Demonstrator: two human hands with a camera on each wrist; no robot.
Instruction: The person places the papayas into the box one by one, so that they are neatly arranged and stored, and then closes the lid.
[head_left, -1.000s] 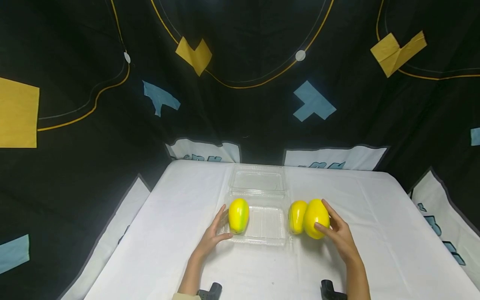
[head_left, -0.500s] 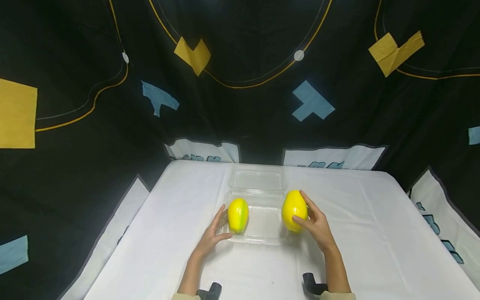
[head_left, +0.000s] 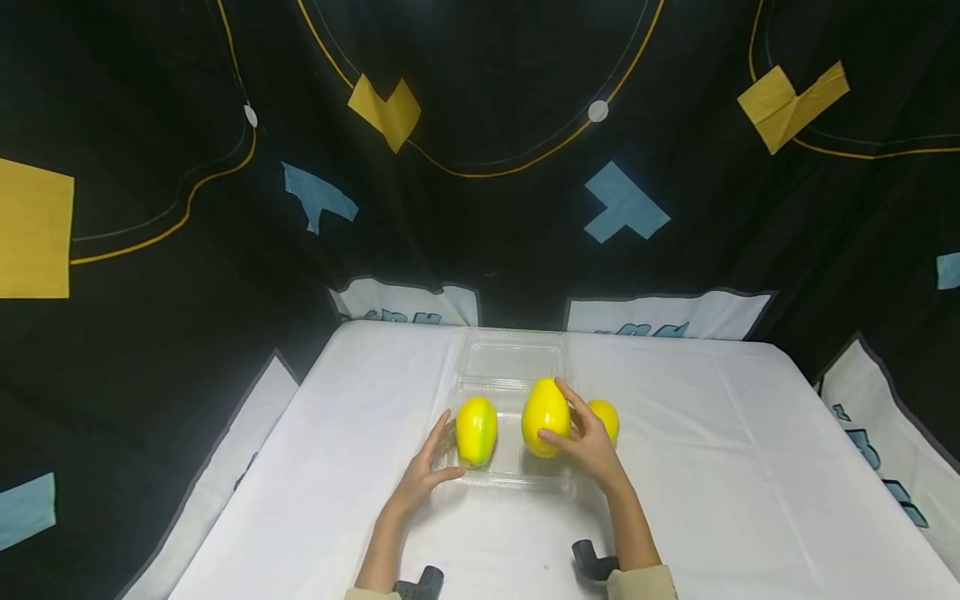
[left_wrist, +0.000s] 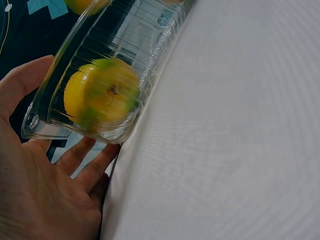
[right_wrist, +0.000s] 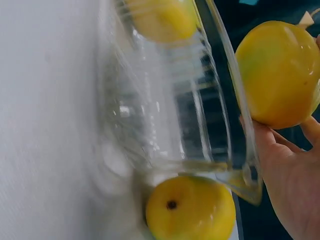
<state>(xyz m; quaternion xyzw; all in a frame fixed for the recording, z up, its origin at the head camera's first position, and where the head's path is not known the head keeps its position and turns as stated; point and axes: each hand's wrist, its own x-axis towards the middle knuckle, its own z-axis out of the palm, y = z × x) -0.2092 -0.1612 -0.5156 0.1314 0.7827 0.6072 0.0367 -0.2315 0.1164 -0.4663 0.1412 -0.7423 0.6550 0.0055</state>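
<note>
A clear plastic box point(head_left: 510, 481) lies with its lid point(head_left: 513, 360) folded back. Inside its left part rests a yellow-green fruit point(head_left: 476, 431), seen through the wall in the left wrist view point(left_wrist: 102, 92). My left hand point(head_left: 420, 483) holds the box's left side, thumb at the front corner point(left_wrist: 50, 185). My right hand point(head_left: 592, 450) grips a yellow fruit point(head_left: 545, 418) above the box's right half; the right wrist view shows this fruit point(right_wrist: 280, 75) raised over the rim, fingers and thumb of the hand point(right_wrist: 295, 170) round it. Another yellow fruit point(head_left: 606, 419) lies outside, right of the box point(right_wrist: 192, 210).
A white cloth point(head_left: 720, 500) covers the table. Behind it hangs a dark curtain point(head_left: 480, 242) with yellow and blue patches. Dark devices point(head_left: 423, 583) are worn at both wrists, the right one point(head_left: 592, 561) near the front.
My right hand has carried the gripped fruit leftward, from beside the outside fruit to above the box. That outside fruit shows again behind the hand. The left hand has stayed in place.
</note>
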